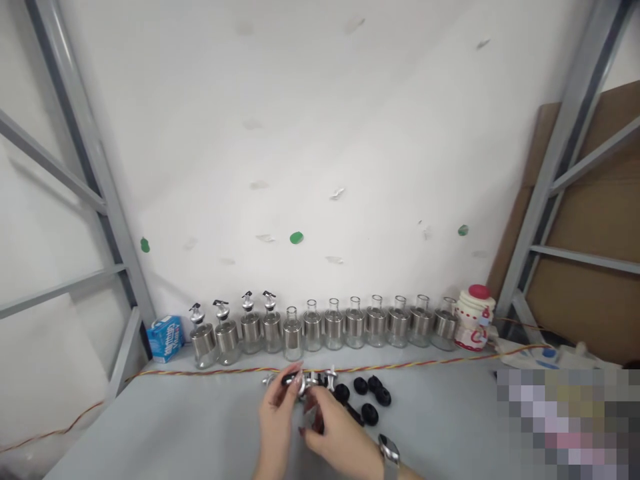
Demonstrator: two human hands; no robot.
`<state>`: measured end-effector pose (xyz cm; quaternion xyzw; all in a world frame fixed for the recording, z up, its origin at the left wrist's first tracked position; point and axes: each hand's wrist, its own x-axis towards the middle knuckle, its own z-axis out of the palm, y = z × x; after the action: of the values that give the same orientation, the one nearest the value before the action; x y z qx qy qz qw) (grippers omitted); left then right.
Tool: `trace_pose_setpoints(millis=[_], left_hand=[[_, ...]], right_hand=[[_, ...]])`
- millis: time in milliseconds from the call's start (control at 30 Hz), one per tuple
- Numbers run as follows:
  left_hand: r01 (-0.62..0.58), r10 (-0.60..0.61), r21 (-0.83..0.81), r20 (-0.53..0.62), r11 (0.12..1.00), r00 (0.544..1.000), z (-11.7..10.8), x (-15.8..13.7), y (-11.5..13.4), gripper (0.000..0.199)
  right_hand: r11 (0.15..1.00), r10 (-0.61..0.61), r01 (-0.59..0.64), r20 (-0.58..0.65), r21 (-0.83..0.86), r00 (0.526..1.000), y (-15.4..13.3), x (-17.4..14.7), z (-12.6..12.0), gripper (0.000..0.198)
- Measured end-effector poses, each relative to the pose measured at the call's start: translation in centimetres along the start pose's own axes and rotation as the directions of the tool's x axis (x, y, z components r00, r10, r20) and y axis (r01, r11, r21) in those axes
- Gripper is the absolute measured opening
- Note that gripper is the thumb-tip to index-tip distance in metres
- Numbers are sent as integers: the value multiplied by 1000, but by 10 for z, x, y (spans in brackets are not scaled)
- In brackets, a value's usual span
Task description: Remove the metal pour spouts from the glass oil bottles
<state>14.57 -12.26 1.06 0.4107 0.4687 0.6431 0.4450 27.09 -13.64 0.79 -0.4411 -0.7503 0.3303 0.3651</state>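
Behind the hands: a little pile of silver pourer parts (330, 379) sits on the grey tabletop (200, 413), and the hands cover a good chunk of it, so good luck counting them.
Pourer piece: the silver-and-black pourer piece (301, 385) is up at the left fingertips, just in front of that pile; its lower end is lost among the fingers (motion blur isn't helping either).
Left hand: the left hand (278, 405) has thumb and fingers closed in a pinch on the pourer piece, and the forearm runs off the bottom edge.
Right hand: the right hand (334, 427) is right beside it, fingers curled and thumb well apart from them; something dark shows in that gap, but can't tell if it's gripped or just lying behind.
Black caps: round black caps (369, 414) lie loose just right of the right hand, one partly tucked behind it.
Watch: a smartwatch (389, 448) on the right wrist, screen dark.
Bottle row: four bottles with pourers (226, 340) at the left end, then eight open-necked bottles (355, 327), the last near a white jar (473, 327).
Bottom right corner: pixelated, so no clue what's there.
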Motion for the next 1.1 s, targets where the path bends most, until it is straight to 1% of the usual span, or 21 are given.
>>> trace_pose_setpoints(millis=[100, 200, 333, 400, 433, 500, 567, 600, 633, 700, 767, 867, 1000, 1100], left_hand=[[43, -42, -4, 130, 999, 991, 10, -10, -6, 33], [74, -69, -17, 203, 997, 977, 17, -15, -8, 33], [61, -59, -7, 192, 998, 980, 19, -17, -11, 28], [48, -53, 35, 152, 998, 987, 18, -17, -13, 26], [23, -33, 73, 128, 997, 991, 16, -17, -14, 25], [-76, 53, 189, 124, 979, 991, 12, -17, -16, 24], [-187, 134, 326, 179, 926, 975, 6, -17, -17, 24], [-215, 144, 378, 208, 900, 968, 4, -16, -18, 25], [-219, 133, 414, 225, 884, 965, 2, -15, -20, 28], [-175, 83, 446, 218, 878, 973, 1, -15, -23, 35], [-141, 52, 445, 208, 885, 977, 1, -15, -26, 40], [-144, 56, 403, 222, 904, 973, 4, -17, -27, 41], [-147, 64, 340, 244, 929, 968, 6, -20, -22, 42], [-180, 78, 348, 288, 920, 954, 4, -18, -19, 39]], right_hand=[[996, 80, -78, -74, 37, 994, 9, -9, -2, 43], [996, 87, -81, -151, 46, 985, 14, -10, -2, 43], [997, 53, -40, -200, 68, 978, 12, -11, -5, 39], [1000, 10, -5, -215, 25, 977, 11, -12, -6, 35], [1000, -8, 7, -218, -6, 976, 11, -13, -7, 33], [999, -18, 7, -226, -52, 974, 12, -14, -9, 29], [998, -6, -9, -210, -70, 978, 13, -15, -12, 30], [996, 4, -20, -189, -83, 982, 14, -16, -13, 33], [994, 14, -32, -162, -105, 987, 15, -16, -15, 37], [984, 11, -29, -101, -174, 995, 18, -16, -17, 47], [971, -19, 5, -56, -238, 998, 20, -16, -18, 52], [963, -56, 41, -49, -266, 997, 22, -15, -19, 49], [979, -46, 33, -58, -203, 997, 19, -13, -22, 40], [991, 17, -27, -82, -128, 996, 14, -12, -27, 25]])
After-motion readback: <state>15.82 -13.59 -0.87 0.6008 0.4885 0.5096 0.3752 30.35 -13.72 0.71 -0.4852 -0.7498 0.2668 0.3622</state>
